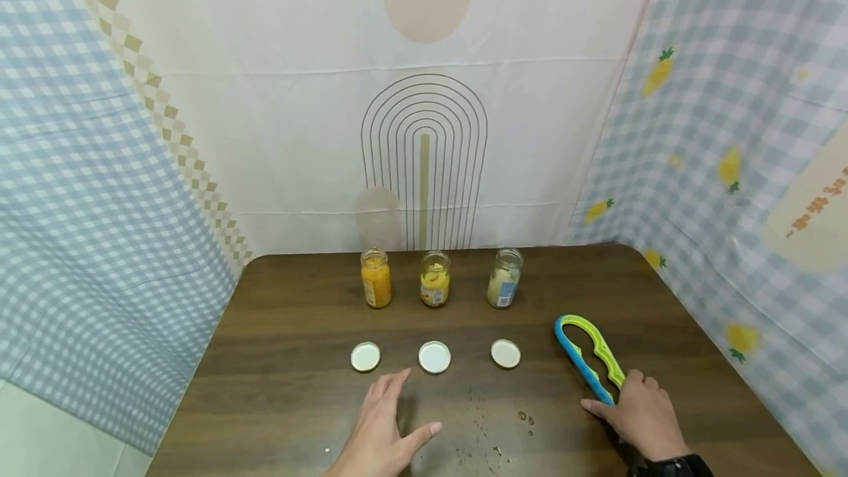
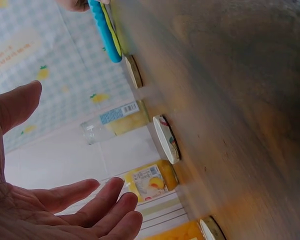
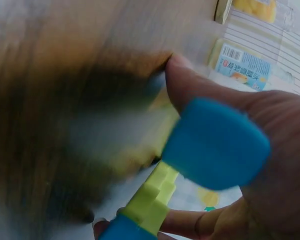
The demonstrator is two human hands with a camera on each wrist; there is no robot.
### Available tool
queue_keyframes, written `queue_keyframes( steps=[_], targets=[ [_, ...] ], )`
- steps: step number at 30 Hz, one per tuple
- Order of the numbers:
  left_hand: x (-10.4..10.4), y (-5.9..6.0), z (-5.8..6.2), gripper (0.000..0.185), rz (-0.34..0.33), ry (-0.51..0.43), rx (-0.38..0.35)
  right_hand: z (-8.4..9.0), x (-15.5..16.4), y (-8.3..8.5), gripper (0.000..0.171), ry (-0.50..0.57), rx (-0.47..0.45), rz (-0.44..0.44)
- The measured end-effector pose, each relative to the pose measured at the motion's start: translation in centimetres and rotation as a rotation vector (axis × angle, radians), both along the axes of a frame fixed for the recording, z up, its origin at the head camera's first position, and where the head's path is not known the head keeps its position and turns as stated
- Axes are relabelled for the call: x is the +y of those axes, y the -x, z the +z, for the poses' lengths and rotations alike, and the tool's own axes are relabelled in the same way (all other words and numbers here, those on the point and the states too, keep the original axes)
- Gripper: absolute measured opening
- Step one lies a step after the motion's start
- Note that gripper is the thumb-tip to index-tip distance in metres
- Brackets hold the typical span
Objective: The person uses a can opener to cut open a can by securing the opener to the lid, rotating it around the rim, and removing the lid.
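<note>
My right hand (image 1: 644, 417) grips the handle end of a blue and lime-green jar opener (image 1: 578, 361), thumb on one side and fingers on the other. Its looped end lies toward the back of the table, and the right wrist view shows the blue handle tip (image 3: 217, 145) close up. My left hand (image 1: 383, 425) is held with fingers and thumb spread, nothing between them, just in front of the lids. Three loose lids lie in a row: a left lid (image 1: 366, 357), a middle lid (image 1: 434, 357) and a right lid (image 1: 506, 353), pale insides up.
Behind the lids stand three uncapped glass jars: an orange-filled jar (image 1: 376, 284), a yellow-filled jar (image 1: 434, 288) and a pale-filled jar (image 1: 503, 285). Small wet spots and crumbs (image 1: 523, 416) dot the brown table (image 1: 291, 396). Cloth (image 1: 291, 146) hangs at the back and sides.
</note>
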State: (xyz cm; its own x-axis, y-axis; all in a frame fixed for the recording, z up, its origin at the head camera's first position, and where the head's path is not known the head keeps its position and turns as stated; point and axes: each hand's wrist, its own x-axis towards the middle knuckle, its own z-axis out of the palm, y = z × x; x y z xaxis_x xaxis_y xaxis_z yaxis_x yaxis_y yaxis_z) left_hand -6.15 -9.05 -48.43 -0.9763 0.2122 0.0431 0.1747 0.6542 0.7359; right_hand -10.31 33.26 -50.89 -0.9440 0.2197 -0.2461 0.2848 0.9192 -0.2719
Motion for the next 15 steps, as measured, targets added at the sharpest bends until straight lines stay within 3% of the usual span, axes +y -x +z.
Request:
queue_keyframes(
  steps=[5, 8, 15],
  targets=[
    [-0.4, -0.2, -0.1, 0.088, 0.026, 0.018, 0.038, -0.5, 0.0, 0.0, 0.111, -0.008, -0.014, 0.013],
    [-0.5, -0.3, -0.2, 0.086, 0.032, 0.035, 0.068, -0.5, -0.4, -0.1, 0.107, -0.011, 0.004, 0.019],
    [-0.6, -0.3, -0.3, 0.087, 0.026, 0.046, 0.047, -0.5, -1.0, -0.2, 0.102, -0.033, 0.015, 0.031]
  ],
)
